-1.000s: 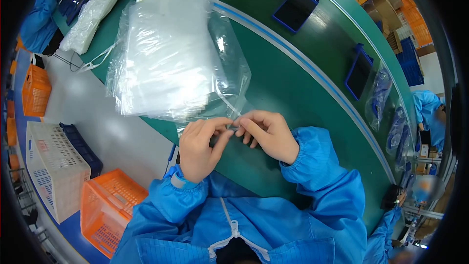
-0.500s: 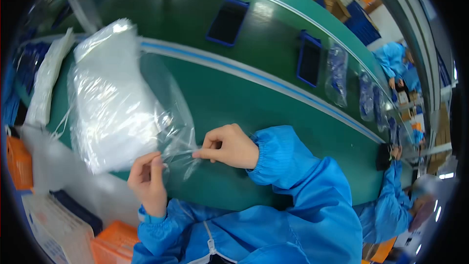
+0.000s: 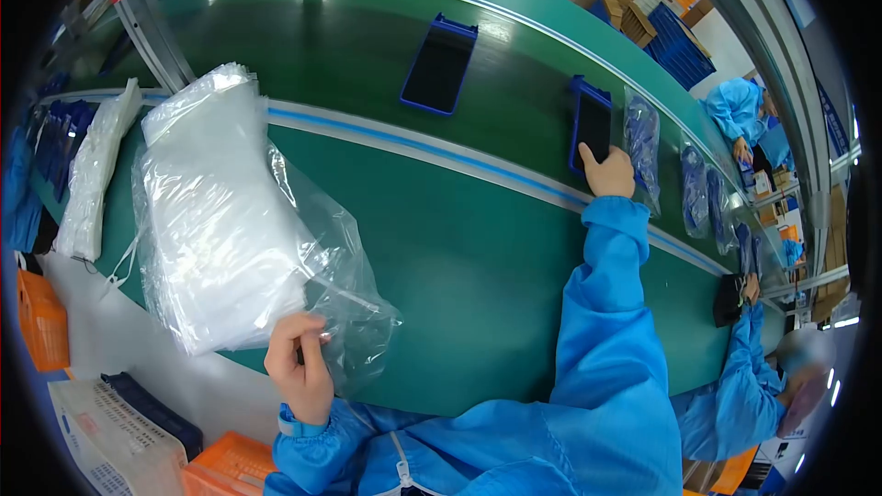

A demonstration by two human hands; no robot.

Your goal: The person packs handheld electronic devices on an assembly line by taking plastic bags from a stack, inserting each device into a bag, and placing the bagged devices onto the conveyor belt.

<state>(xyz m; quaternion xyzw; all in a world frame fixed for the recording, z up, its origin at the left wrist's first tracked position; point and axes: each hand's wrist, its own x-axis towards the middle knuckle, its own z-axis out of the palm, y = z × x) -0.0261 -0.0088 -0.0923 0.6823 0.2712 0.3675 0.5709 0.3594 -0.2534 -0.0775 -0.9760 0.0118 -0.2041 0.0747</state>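
Note:
My left hand [image 3: 301, 369] is closed in a pinch at the lower corner of a stack of clear plastic bags [image 3: 216, 230]. From its fingers a loose clear bag [image 3: 354, 340] spreads to the right, its mouth partly apart. My right arm stretches across to the conveyor belt. There my right hand [image 3: 608, 173] is on the lower end of a blue-framed handheld device [image 3: 593, 119] with a black screen, thumb on the left and fingers by the right edge. The device's bottom end is hidden under the hand. Another blue-framed device [image 3: 439, 66] lies further left on the belt.
Bagged blue items [image 3: 642, 142] lie along the belt [image 3: 367, 46] to the right. A metal rail [image 3: 413, 149] divides belt from green worktop [image 3: 459, 266]. A metal post [image 3: 147, 23] stands at left. Orange crates [image 3: 230, 464] sit below left. A co-worker [image 3: 735, 404] sits at right.
My right hand has let go of the clear bag and moved up and right to the device on the belt. My left hand still pinches the bag. The view has shifted slightly.

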